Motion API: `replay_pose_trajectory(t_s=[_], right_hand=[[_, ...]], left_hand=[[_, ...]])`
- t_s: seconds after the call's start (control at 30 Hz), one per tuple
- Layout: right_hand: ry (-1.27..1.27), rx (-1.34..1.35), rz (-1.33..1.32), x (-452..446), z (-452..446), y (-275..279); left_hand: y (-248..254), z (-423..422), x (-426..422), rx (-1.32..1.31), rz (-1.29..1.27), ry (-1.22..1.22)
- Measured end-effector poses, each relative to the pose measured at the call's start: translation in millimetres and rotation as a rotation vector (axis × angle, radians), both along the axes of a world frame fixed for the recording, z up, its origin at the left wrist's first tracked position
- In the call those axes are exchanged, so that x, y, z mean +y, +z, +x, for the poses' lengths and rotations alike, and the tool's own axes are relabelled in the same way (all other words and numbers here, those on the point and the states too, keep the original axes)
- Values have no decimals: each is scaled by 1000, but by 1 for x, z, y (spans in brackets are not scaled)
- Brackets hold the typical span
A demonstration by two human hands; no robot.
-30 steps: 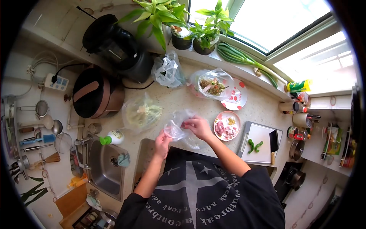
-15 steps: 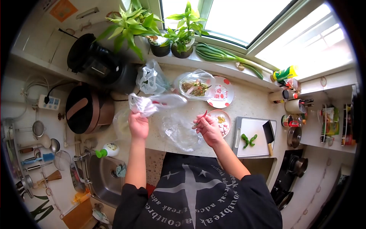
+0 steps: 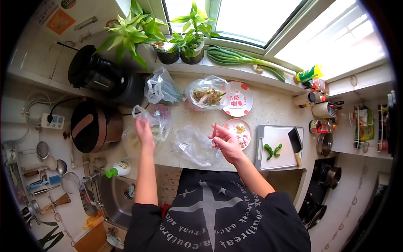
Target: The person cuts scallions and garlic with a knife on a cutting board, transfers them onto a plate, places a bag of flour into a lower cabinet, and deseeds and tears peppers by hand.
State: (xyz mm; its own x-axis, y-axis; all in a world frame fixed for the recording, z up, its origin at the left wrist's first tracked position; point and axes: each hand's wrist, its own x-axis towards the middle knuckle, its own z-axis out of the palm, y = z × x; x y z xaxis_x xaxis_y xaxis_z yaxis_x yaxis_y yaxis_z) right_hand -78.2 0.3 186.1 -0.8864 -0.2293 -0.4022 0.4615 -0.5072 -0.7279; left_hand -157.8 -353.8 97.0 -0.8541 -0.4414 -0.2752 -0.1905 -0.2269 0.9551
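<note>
My left hand (image 3: 145, 133) is closed on the top of a thin clear plastic bag (image 3: 161, 119) with something reddish-purple inside, above the left of the counter. Fingers of my right hand (image 3: 228, 145) are pinched together; a slim reddish tip like a red chili shows above them, mostly hidden. Between both hands a crumpled clear plastic bag (image 3: 195, 145) lies on the counter. Just beyond my right hand sits a small plate (image 3: 248, 140) bearing garlic cloves and yellowish pieces. Two green peppers (image 3: 269, 151) rest on a white cutting board (image 3: 268, 164) to the right.
A cleaver (image 3: 295, 143) lies on the board's right side. Farther back are an open bag of reddish-brown contents (image 3: 208, 96), a patterned plate (image 3: 239, 110) and a tied plastic bag (image 3: 158, 88). A rice cooker (image 3: 90, 126) stands left; the sink (image 3: 111, 197) is front left.
My left hand has come down and left, and its bag hangs lower, nearer the counter. My right hand has turned slightly; the red chili that stuck out of it shows less.
</note>
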Motion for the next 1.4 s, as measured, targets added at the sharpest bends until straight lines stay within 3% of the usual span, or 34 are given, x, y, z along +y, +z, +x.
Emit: replay_pose_trajectory(t_s=[0.1,0.2,0.3,0.37,0.47,0.57,0.8,0.9,1.0,1.4], right_hand=[[-23,42,102,-3,-2,2],[5,184,373,-6,-2,-5],[101,348,706,-8,-2,7],[154,456,807,-13,-6,29],[138,541,821,-18,-10,43],[111,494,781,-12,-16,53],[148,770,1057,4,-23,70],[132,815,1001,7,-25,69],[188,489,650,11,-25,63],[173,120,56,7,-40,43]], left_hand=[[10,10,21,-18,-148,303],[50,28,40,243,-1207,289],[116,45,74,357,-1269,-413],[138,45,104,387,-991,-746],[138,48,128,292,-901,-992],[142,44,137,239,-694,-876],[155,38,143,228,-633,-917],[158,35,141,178,-564,-982],[158,31,136,15,-349,-1064],[127,25,138,-43,370,-1075]])
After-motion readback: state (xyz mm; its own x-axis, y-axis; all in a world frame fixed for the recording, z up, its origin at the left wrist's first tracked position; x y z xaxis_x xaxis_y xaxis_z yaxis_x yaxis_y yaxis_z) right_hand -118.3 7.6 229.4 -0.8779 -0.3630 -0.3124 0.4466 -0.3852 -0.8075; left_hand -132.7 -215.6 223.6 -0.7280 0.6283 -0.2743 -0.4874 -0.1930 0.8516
